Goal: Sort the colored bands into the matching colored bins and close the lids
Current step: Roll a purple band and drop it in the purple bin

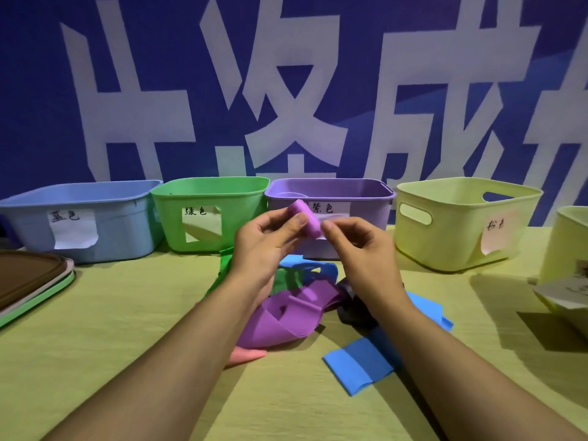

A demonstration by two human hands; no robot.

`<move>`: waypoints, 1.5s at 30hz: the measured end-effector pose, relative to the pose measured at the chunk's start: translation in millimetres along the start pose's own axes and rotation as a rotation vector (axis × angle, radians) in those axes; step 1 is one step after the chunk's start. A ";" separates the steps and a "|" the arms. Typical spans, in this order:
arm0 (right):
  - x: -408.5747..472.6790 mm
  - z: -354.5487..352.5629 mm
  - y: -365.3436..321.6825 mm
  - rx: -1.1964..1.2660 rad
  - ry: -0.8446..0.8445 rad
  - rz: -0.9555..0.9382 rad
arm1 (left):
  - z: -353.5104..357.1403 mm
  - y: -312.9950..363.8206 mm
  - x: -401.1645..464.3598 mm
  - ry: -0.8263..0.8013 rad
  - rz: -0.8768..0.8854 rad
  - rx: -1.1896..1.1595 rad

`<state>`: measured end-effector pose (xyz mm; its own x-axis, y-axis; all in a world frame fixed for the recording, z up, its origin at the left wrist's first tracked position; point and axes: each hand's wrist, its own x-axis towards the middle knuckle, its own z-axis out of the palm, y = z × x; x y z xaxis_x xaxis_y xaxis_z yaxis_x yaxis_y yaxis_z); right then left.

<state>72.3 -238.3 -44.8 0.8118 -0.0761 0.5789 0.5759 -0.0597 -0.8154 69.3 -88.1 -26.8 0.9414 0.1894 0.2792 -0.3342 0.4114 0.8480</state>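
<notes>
My left hand (265, 246) holds a rolled purple band (306, 217) up in front of the purple bin (359, 189). My right hand (356, 246) is just to its right, fingers curled and thumb tip close to the roll; whether it touches is unclear. On the table under my hands lies a pile of bands: a purple band (280, 316), a blue band (359, 364), a green band (286, 280), a black band (350, 307) and a pink band (245, 354). A blue bin (117, 227), a green bin (235, 198) and a yellow bin (451, 237) stand in the row, all without lids.
Stacked lids (28, 281), brown on top, lie at the left table edge. Another yellow container (566, 249) with a paper label stands at the far right. A blue banner with white characters hangs right behind the bins. The yellow-green tablecloth (111, 329) spreads in front.
</notes>
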 end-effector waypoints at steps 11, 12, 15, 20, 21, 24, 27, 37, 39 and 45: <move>7.0 -13.9 8.1 -0.403 0.164 -0.066 | 38.0 53.9 84.7 -0.139 0.252 0.974; 6.7 -13.3 8.6 -0.425 0.149 -0.075 | 44.0 58.6 94.9 -0.170 0.225 1.031; 6.6 -12.7 9.4 -0.478 0.113 -0.093 | 59.1 61.6 123.3 -0.238 0.186 1.278; 7.1 -15.9 11.9 -0.493 0.102 -0.066 | 68.6 44.3 158.5 -0.360 0.043 1.457; 7.6 -15.9 11.7 -0.495 0.097 -0.060 | 68.4 39.8 162.3 -0.378 0.016 1.460; 8.8 -15.3 10.9 -0.509 0.076 -0.058 | 66.0 26.3 168.5 -0.395 -0.002 1.468; 8.3 -15.3 11.5 -0.521 0.065 -0.062 | 62.2 21.6 169.2 -0.346 0.050 1.417; 7.7 -13.9 6.1 -0.554 -0.044 -0.031 | 51.1 49.5 73.2 -0.181 0.316 0.936; 7.9 -13.7 6.0 -0.614 -0.138 0.001 | 38.4 46.2 49.9 -0.164 0.271 0.844; 3.2 -13.0 1.8 -0.823 -0.348 0.006 | -1.5 7.8 8.1 -0.153 0.106 0.735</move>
<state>74.7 -251.6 -44.3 0.8752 0.2195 0.4311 0.4282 -0.7660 -0.4795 74.2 -82.0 -18.6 0.9197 0.0467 0.3898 -0.3572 -0.3121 0.8803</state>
